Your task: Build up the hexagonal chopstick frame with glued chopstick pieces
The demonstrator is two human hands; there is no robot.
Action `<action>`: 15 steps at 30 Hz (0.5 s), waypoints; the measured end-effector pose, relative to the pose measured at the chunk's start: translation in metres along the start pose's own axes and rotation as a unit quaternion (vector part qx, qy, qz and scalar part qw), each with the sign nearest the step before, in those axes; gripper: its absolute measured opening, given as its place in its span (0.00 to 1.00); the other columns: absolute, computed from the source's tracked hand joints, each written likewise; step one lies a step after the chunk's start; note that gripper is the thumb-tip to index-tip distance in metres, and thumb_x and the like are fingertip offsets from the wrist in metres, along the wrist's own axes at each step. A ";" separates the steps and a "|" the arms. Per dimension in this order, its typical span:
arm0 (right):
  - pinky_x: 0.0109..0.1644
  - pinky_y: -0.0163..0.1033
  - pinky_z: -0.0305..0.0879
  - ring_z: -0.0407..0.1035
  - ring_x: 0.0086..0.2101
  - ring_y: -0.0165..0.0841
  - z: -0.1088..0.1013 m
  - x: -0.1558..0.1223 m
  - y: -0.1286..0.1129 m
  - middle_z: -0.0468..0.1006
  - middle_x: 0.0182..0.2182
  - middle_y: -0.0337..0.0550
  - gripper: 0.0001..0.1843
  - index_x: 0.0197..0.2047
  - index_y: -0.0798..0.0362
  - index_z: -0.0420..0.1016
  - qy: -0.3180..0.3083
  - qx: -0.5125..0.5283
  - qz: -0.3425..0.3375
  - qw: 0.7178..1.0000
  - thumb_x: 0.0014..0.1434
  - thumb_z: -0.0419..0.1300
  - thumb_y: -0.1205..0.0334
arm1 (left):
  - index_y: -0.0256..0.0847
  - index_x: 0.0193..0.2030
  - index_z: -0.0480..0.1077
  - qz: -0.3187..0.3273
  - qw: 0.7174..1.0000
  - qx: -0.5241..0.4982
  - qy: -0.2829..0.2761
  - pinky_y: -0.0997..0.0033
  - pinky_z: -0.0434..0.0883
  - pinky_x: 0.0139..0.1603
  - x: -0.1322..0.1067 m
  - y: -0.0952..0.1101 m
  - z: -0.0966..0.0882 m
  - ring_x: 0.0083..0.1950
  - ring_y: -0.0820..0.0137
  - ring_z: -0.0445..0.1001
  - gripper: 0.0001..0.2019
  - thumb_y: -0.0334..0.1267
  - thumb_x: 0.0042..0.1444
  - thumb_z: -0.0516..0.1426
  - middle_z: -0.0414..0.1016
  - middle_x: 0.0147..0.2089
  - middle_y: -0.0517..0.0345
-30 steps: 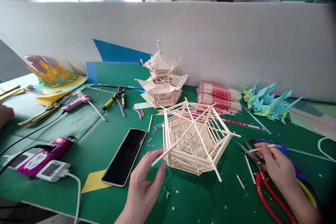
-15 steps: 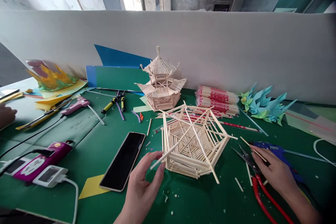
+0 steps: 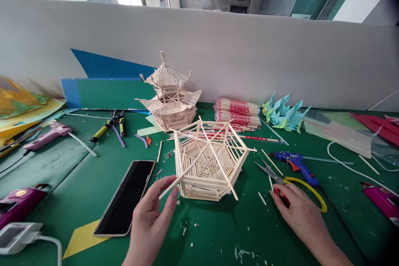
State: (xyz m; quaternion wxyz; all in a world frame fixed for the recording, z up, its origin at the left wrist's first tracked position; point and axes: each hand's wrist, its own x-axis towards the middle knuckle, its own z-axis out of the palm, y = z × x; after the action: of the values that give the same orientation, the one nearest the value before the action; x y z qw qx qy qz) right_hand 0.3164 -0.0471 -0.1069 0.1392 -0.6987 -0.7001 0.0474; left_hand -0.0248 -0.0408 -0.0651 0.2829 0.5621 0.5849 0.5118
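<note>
A hexagonal frame of thin wooden sticks (image 3: 208,166) stands on the green table in front of me. My left hand (image 3: 151,218) is at its near left corner, thumb and forefinger closed on the tip of a long stick that juts out of the frame. My right hand (image 3: 296,212) lies to the frame's right, fingers bent over the red handle of a pair of scissors (image 3: 274,176), whose yellow handle loop and blades show beyond my fingers. Short loose sticks lie beside the blades.
A finished stick pagoda (image 3: 170,99) stands behind the frame, with wrapped stick bundles (image 3: 238,114) and folded paper shapes (image 3: 282,114) to its right. A blue glue gun (image 3: 296,162), a phone (image 3: 126,197), cutters (image 3: 107,126), a pink glue gun (image 3: 50,133) and a charger (image 3: 15,232) lie around.
My view has swung right. My right hand let go of the short stick and came down onto the scissors' handles. My left hand closed on the frame's jutting stick.
</note>
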 end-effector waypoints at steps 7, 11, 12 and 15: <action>0.20 0.38 0.54 0.68 0.21 0.36 -0.007 0.025 -0.007 0.72 0.20 0.42 0.13 0.22 0.48 0.59 -0.075 -0.075 0.018 0.994 0.58 0.47 0.60 | 0.40 0.43 0.72 -0.020 0.999 -0.050 -0.005 0.70 0.73 0.40 -0.002 -0.003 0.002 0.44 0.63 0.75 0.12 0.40 0.52 0.59 0.78 0.40 0.54; 0.18 0.34 0.49 0.67 0.19 0.33 -0.013 0.033 -0.014 0.71 0.18 0.37 0.11 0.21 0.48 0.60 -0.124 -0.091 0.019 0.988 0.55 0.50 0.63 | 0.42 0.43 0.72 -0.016 0.998 -0.067 -0.014 0.71 0.73 0.41 -0.006 -0.003 0.006 0.43 0.65 0.75 0.11 0.38 0.53 0.58 0.76 0.41 0.54; 0.18 0.34 0.48 0.67 0.19 0.32 -0.014 0.034 -0.015 0.71 0.18 0.37 0.10 0.21 0.49 0.61 -0.134 -0.096 0.018 0.986 0.54 0.51 0.64 | 0.42 0.43 0.72 -0.013 0.997 -0.068 -0.017 0.71 0.72 0.40 -0.007 -0.003 0.006 0.43 0.66 0.75 0.10 0.38 0.53 0.58 0.76 0.42 0.54; 0.18 0.33 0.46 0.68 0.20 0.33 -0.016 0.040 -0.018 0.72 0.19 0.38 0.09 0.22 0.49 0.62 -0.150 -0.112 0.013 0.982 0.53 0.51 0.66 | 0.44 0.44 0.71 -0.002 0.997 -0.069 -0.022 0.74 0.72 0.40 -0.008 -0.001 0.008 0.42 0.68 0.74 0.10 0.36 0.54 0.57 0.75 0.41 0.56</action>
State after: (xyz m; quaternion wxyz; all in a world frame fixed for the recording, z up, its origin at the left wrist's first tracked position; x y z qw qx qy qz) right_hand 0.3039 -0.0103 -0.0823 -0.0469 -0.7038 -0.7049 0.0744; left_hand -0.0164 -0.0461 -0.0709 0.3345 0.5514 0.5427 0.5380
